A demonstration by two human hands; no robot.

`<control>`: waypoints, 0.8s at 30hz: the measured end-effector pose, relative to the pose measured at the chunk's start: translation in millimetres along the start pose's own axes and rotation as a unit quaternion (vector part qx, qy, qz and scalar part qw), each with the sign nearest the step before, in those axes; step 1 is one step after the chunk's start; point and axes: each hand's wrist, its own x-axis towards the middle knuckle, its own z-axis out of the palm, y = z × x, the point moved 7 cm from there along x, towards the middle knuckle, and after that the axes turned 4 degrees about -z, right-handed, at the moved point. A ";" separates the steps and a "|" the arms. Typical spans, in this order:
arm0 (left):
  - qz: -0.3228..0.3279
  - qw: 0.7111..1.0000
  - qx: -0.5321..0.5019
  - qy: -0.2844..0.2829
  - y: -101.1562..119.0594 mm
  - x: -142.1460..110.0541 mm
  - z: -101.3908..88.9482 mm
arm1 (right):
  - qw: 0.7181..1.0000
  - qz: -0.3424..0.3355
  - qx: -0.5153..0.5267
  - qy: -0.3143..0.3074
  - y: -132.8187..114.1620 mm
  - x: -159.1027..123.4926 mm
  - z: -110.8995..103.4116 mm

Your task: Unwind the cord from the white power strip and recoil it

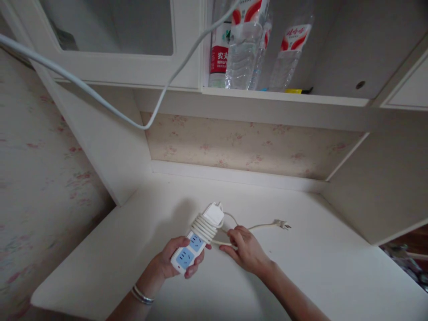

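Note:
A white power strip (186,258) with blue socket faces lies tilted in my left hand (174,256), whose fingers wrap round its lower end. Several turns of its cream cord (203,228) are wound about the strip's middle, just below a white block (214,214) at the upper end. To the right of the strip, my right hand (245,247) pinches the loose part of that cord between thumb and fingers. Past this hand the cord runs over the white desktop to its plug (282,224), prongs pointing right.
The white desktop (140,232) has a raised back strip and side panels. Overhead, a shelf (284,98) holds several plastic bottles (242,53). A white cable (110,107) hangs in a loop at upper left, before a cabinet door (133,69).

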 end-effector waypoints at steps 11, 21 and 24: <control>-0.113 0.944 0.219 0.221 17.3 -24.1 -44.8 | 0.974 0.167 -0.150 -0.023 65.8 6.7 -50.8; -0.145 0.952 0.268 0.031 18.4 -59.1 -23.7 | 0.933 0.353 0.028 0.064 132.4 -29.8 -77.1; -0.214 0.905 0.345 0.125 7.0 -57.5 -38.7 | 0.905 0.399 0.028 0.142 144.8 -32.4 -111.3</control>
